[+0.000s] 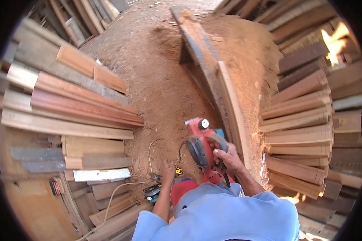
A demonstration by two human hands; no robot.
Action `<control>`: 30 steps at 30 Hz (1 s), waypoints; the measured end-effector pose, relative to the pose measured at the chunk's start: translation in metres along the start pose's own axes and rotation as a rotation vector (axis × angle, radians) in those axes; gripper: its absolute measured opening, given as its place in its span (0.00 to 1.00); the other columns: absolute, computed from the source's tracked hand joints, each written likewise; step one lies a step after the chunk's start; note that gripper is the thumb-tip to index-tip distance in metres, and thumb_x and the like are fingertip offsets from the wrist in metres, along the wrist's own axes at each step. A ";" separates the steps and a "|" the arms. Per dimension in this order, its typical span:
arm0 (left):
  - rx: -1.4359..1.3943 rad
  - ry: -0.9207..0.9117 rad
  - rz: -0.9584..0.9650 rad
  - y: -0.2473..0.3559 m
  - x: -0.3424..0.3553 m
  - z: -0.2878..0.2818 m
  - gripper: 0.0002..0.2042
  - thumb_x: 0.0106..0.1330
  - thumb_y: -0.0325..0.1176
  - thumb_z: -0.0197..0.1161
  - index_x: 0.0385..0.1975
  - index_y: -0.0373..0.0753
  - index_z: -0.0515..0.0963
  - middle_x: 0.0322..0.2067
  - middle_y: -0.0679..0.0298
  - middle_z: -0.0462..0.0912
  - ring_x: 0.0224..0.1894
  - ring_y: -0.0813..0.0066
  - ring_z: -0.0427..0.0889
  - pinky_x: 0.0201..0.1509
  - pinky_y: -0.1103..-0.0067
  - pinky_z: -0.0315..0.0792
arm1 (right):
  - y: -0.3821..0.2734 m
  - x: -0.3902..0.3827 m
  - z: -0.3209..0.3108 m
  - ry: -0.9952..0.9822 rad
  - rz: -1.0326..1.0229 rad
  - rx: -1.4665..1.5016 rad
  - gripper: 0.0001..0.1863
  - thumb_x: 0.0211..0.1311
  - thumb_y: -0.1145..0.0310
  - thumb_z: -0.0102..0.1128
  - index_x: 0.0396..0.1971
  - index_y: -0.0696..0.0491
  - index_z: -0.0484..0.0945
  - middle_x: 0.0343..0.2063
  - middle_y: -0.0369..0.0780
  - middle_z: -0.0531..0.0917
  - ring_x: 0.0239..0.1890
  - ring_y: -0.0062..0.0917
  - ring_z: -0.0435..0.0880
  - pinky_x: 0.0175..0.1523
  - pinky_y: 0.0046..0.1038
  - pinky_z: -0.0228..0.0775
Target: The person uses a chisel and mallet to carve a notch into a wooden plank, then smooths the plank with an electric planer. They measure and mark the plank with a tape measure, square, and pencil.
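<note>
My right hand (225, 156) grips the handle of a red and black electric planer (202, 143), held just left of a long pale board (233, 108). That board stands along a dusty, worn wooden bench (195, 38) running away from me. My left hand (168, 168) hangs lower down with fingers loosely apart and nothing visible in them. Just right of it, on the sawdust, is a small yellow tool (179, 172), too small to make out. Below it lies a teal and black power tool (152, 190), partly hidden by my left arm.
Stacked planks (80, 104) line the left side, with a leaning plywood sheet (36, 205) at the lower left. More boards (297, 136) fill the right side. A pale cord (128, 184) runs across the left of the sawdust-covered ground (145, 68). Timber leans at the top edge.
</note>
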State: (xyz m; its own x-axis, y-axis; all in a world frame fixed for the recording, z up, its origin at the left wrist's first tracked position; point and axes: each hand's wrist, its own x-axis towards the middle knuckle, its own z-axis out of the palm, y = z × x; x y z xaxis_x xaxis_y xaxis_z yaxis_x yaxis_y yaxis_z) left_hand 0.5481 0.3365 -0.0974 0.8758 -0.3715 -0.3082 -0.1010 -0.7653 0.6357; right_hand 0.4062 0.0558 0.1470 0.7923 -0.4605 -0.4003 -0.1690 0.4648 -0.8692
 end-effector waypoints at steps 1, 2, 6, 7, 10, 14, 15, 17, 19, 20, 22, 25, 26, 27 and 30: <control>-0.008 -0.005 0.052 0.030 0.023 0.013 0.28 0.69 0.44 0.60 0.61 0.29 0.72 0.58 0.35 0.76 0.62 0.38 0.74 0.67 0.54 0.66 | -0.016 -0.007 -0.011 0.033 -0.055 0.006 0.17 0.66 0.68 0.62 0.52 0.60 0.77 0.22 0.32 0.77 0.23 0.15 0.75 0.29 0.23 0.69; -0.043 -0.023 0.133 0.066 0.042 0.030 0.29 0.69 0.45 0.60 0.63 0.29 0.71 0.59 0.35 0.76 0.63 0.38 0.74 0.68 0.55 0.66 | -0.032 -0.014 -0.027 0.099 -0.091 0.031 0.16 0.65 0.70 0.63 0.50 0.60 0.77 0.22 0.32 0.77 0.22 0.15 0.75 0.29 0.22 0.68; -0.350 -0.134 0.307 0.215 0.074 0.109 0.36 0.67 0.48 0.65 0.69 0.29 0.64 0.62 0.36 0.73 0.66 0.41 0.72 0.72 0.59 0.64 | -0.070 -0.028 -0.086 0.383 -0.305 0.053 0.13 0.64 0.72 0.65 0.46 0.59 0.76 0.22 0.32 0.77 0.21 0.14 0.75 0.27 0.20 0.68; -0.379 -0.198 0.301 0.264 0.067 0.119 0.39 0.66 0.48 0.67 0.70 0.29 0.62 0.63 0.37 0.72 0.67 0.41 0.71 0.73 0.59 0.63 | -0.079 -0.032 -0.101 0.486 -0.341 0.036 0.15 0.64 0.71 0.65 0.47 0.60 0.76 0.22 0.33 0.77 0.21 0.14 0.75 0.26 0.21 0.68; -0.169 -0.227 0.319 0.345 0.061 0.163 0.49 0.61 0.48 0.72 0.76 0.33 0.50 0.70 0.39 0.63 0.72 0.45 0.64 0.75 0.60 0.59 | -0.082 -0.045 -0.152 0.650 -0.326 0.001 0.17 0.63 0.68 0.66 0.46 0.62 0.76 0.21 0.33 0.77 0.20 0.15 0.75 0.26 0.22 0.69; -0.023 -0.241 0.180 0.397 0.051 0.210 0.53 0.58 0.43 0.70 0.78 0.34 0.42 0.75 0.41 0.53 0.77 0.46 0.53 0.79 0.59 0.51 | -0.072 -0.078 -0.199 0.853 -0.272 -0.034 0.15 0.63 0.66 0.66 0.42 0.60 0.76 0.20 0.33 0.76 0.18 0.16 0.74 0.24 0.22 0.68; -0.050 -0.209 0.158 0.387 0.061 0.225 0.53 0.57 0.42 0.69 0.78 0.34 0.41 0.75 0.41 0.52 0.78 0.46 0.51 0.80 0.59 0.50 | -0.065 -0.085 -0.202 0.886 -0.254 -0.011 0.14 0.62 0.66 0.66 0.41 0.60 0.76 0.19 0.33 0.76 0.18 0.16 0.74 0.24 0.22 0.67; -0.175 -0.179 0.135 0.371 0.074 0.251 0.52 0.56 0.38 0.67 0.77 0.32 0.41 0.76 0.40 0.50 0.79 0.45 0.49 0.81 0.59 0.48 | -0.053 -0.098 -0.208 0.956 -0.207 0.018 0.13 0.62 0.65 0.66 0.39 0.59 0.76 0.19 0.33 0.76 0.17 0.17 0.74 0.24 0.22 0.67; -0.258 -0.177 0.172 0.369 0.078 0.262 0.52 0.55 0.36 0.67 0.77 0.28 0.41 0.76 0.38 0.49 0.79 0.44 0.48 0.82 0.60 0.45 | -0.044 -0.113 -0.212 1.033 -0.146 0.044 0.13 0.62 0.65 0.66 0.37 0.58 0.76 0.18 0.33 0.76 0.17 0.17 0.74 0.23 0.23 0.67; -0.287 -0.176 0.209 0.367 0.082 0.264 0.52 0.55 0.36 0.67 0.76 0.27 0.41 0.75 0.37 0.49 0.79 0.44 0.47 0.82 0.61 0.44 | -0.036 -0.118 -0.215 1.045 -0.114 0.031 0.13 0.62 0.65 0.65 0.37 0.59 0.75 0.18 0.34 0.76 0.17 0.17 0.74 0.23 0.23 0.67; -0.270 -0.178 0.258 0.375 0.097 0.267 0.52 0.55 0.35 0.67 0.75 0.23 0.42 0.75 0.35 0.48 0.79 0.44 0.46 0.83 0.62 0.42 | -0.022 -0.124 -0.220 1.068 -0.059 0.000 0.13 0.61 0.65 0.64 0.37 0.59 0.75 0.18 0.34 0.76 0.17 0.18 0.74 0.23 0.23 0.68; -0.204 -0.141 0.258 0.380 0.137 0.259 0.51 0.54 0.35 0.67 0.74 0.20 0.43 0.75 0.33 0.48 0.79 0.42 0.46 0.83 0.64 0.41 | -0.008 -0.122 -0.218 1.056 -0.026 -0.035 0.13 0.60 0.66 0.63 0.37 0.60 0.75 0.17 0.35 0.76 0.16 0.19 0.74 0.23 0.24 0.69; -0.228 -0.121 0.254 0.383 0.159 0.255 0.52 0.54 0.35 0.68 0.74 0.20 0.43 0.75 0.33 0.48 0.79 0.42 0.46 0.84 0.64 0.40 | -0.006 -0.117 -0.213 1.045 -0.044 -0.002 0.13 0.58 0.66 0.62 0.36 0.60 0.75 0.17 0.36 0.77 0.17 0.20 0.76 0.24 0.25 0.70; -0.253 -0.112 0.249 0.389 0.177 0.251 0.52 0.54 0.35 0.68 0.74 0.20 0.43 0.75 0.33 0.48 0.79 0.42 0.46 0.84 0.64 0.40 | -0.006 -0.112 -0.210 1.043 -0.034 0.012 0.13 0.58 0.67 0.63 0.37 0.60 0.76 0.17 0.36 0.77 0.17 0.20 0.76 0.24 0.25 0.70; -0.238 -0.149 0.219 0.413 0.234 0.236 0.52 0.54 0.34 0.68 0.74 0.20 0.41 0.75 0.33 0.46 0.79 0.41 0.45 0.84 0.65 0.40 | -0.004 -0.091 -0.208 0.980 0.012 -0.036 0.13 0.58 0.69 0.63 0.40 0.61 0.77 0.19 0.36 0.79 0.18 0.19 0.77 0.24 0.25 0.69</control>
State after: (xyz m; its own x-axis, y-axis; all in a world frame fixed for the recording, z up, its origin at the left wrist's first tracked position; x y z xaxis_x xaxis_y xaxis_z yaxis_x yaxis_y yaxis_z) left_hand 0.6000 -0.1899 -0.0738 0.7653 -0.5992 -0.2352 -0.1505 -0.5218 0.8397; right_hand 0.2126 -0.0619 0.1267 -0.0443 -0.8874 -0.4589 -0.2049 0.4577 -0.8652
